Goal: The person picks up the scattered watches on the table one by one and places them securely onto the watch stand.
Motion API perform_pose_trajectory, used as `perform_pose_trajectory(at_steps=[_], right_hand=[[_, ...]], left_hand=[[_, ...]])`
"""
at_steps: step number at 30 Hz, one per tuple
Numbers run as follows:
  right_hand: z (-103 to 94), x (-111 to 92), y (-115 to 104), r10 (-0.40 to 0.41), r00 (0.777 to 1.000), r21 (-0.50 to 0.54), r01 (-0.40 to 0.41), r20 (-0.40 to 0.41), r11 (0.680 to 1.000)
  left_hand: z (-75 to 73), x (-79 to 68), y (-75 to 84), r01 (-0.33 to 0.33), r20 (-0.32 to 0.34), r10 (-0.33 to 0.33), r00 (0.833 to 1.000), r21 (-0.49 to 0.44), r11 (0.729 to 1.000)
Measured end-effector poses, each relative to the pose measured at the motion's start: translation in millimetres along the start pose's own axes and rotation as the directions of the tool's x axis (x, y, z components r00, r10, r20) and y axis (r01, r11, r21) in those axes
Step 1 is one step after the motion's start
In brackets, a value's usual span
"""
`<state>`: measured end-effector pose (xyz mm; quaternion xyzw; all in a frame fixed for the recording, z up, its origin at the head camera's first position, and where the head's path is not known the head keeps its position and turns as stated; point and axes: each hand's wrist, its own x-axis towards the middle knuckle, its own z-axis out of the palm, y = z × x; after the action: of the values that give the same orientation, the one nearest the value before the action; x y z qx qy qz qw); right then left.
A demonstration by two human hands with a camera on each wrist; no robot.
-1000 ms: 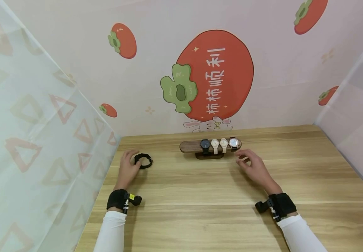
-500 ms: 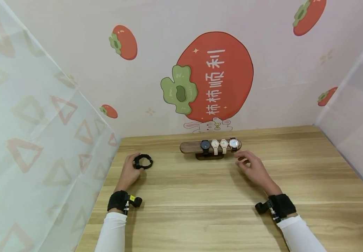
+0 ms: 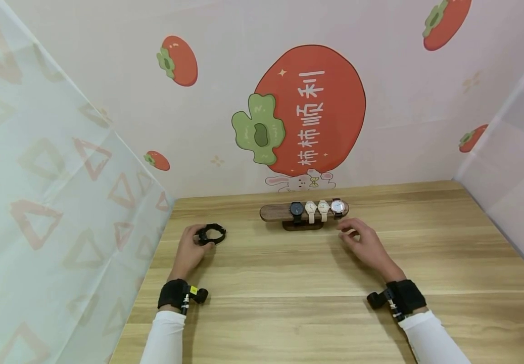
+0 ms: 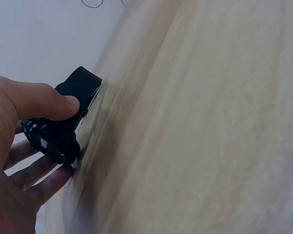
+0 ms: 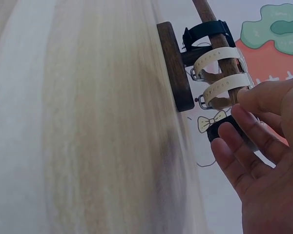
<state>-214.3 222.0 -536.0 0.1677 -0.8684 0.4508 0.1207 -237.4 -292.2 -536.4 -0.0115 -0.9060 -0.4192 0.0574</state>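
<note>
At the table's left side my left hand (image 3: 191, 251) grips a black wristwatch (image 3: 218, 234) whose strap is closed in a loop. In the left wrist view, the thumb presses the watch strap (image 4: 82, 87) while the other fingers lie behind the case, close over the tabletop. My right hand (image 3: 367, 243) hovers by the right end of a dark wooden watch stand (image 3: 273, 213), fingers loosely bent with nothing between them. On the stand's bar sit a black watch (image 3: 296, 209), two cream watches (image 3: 311, 208) and a white-faced watch with a dark strap (image 3: 337, 206).
The wood-grain table (image 3: 262, 298) meets a back wall (image 3: 216, 116) printed with persimmons. Pale sheets bound it at left (image 3: 61, 217) and right (image 3: 516, 151). The stand's base (image 3: 302, 226) rests near the table's back edge.
My left hand has taken hold of the black watch and shifted it slightly to the right, its case turning into the fingers. The right hand has stayed nearly still beside the stand.
</note>
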Motion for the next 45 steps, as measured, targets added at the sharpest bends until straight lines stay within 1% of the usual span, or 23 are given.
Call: perform_pose_trajectory(at_steps=[5,14,21,27,29,32,37,45], right_hand=[[0.6,0,-1,0.002,1.000,-0.006,-0.002,-0.006,1.000],[5.7,0,-6,-0.013,1.000,0.021,0.013,0.004,1.000],[8.7,-1,-7,-0.010,1.000,0.034,0.009,0.021,0.999],[12.2,0,-10,-0.029,0.999,0.052,0.027,0.025,0.998],[14.3,0,-13,-0.032,0.999,0.059,0.031,0.031,0.998],[18.0,-1,-16,-0.018,0.999,0.067,0.014,0.051,0.998],[23.0,-2,-24,0.003,0.997,0.067,-0.008,0.079,0.998],[31.2,-5,-30,-0.034,0.992,0.086,0.024,0.119,0.996]], left_hand=[[9.2,-1.5,5.8,-0.032,-0.009,0.031,0.999,-0.015,0.999],[31.2,-8.2,24.8,-0.060,0.012,0.060,0.998,-0.037,0.998],[54.6,-16.1,41.8,-0.092,0.013,0.093,0.996,-0.055,0.994],[77.8,-22.3,56.3,-0.131,0.005,0.131,0.991,-0.070,0.989],[85.0,-24.8,60.3,-0.149,0.003,0.150,0.989,-0.076,0.986],[94.3,-29.1,65.8,-0.171,0.008,0.173,0.985,-0.094,0.981],[105.8,-35.9,74.9,-0.187,0.027,0.191,0.981,-0.109,0.976],[125.0,-40.5,88.4,-0.213,0.015,0.216,0.976,-0.118,0.970]])
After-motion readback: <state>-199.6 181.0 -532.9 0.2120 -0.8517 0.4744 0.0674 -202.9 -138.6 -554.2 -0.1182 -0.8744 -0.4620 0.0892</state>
